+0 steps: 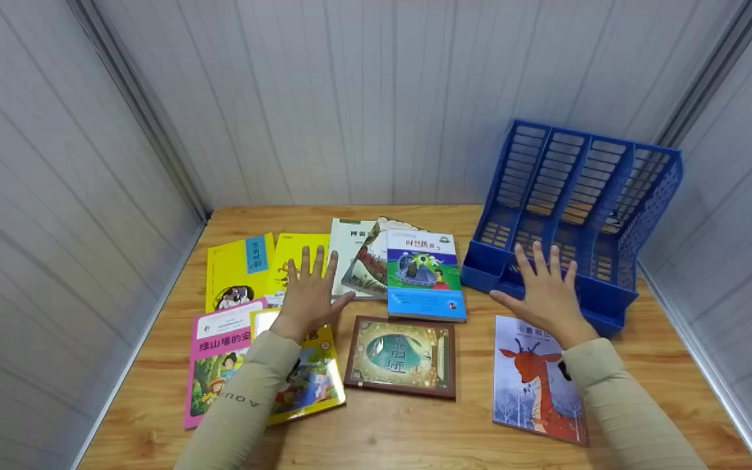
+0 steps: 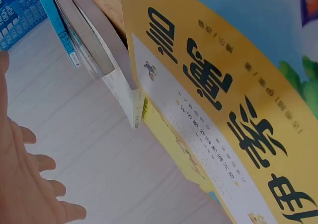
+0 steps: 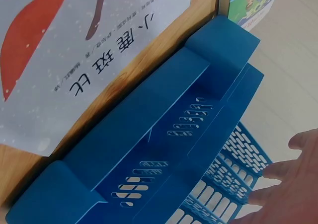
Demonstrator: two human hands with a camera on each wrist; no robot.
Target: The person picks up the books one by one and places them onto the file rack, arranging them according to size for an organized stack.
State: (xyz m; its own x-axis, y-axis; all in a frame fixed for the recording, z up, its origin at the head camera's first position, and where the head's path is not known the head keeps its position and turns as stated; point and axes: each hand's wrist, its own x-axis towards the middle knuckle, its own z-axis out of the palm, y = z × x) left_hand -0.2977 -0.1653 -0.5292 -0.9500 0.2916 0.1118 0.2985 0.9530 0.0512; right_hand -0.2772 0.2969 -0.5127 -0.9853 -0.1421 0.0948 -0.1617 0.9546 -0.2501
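Observation:
Fingers spread, my left hand (image 1: 307,297) hovers over the books on the left and holds nothing. Below it lies a yellow-bordered book (image 1: 314,378), whose title fills much of the left wrist view. My right hand (image 1: 546,294), also with fingers spread and nothing in it, is in front of the blue file rack (image 1: 568,202). Under the right wrist lies a pale book with a red deer (image 1: 532,391), partly covered by the sleeve. The rack has several slots and a front tray, seen close up in the right wrist view.
A brown-framed book (image 1: 402,358) lies at the middle front. Behind it are a blue and green book (image 1: 425,277) and overlapping pale books (image 1: 350,254). On the left are a pink book (image 1: 219,365) and yellow books (image 1: 239,271). White panel walls (image 1: 363,98) enclose the wooden table (image 1: 415,431).

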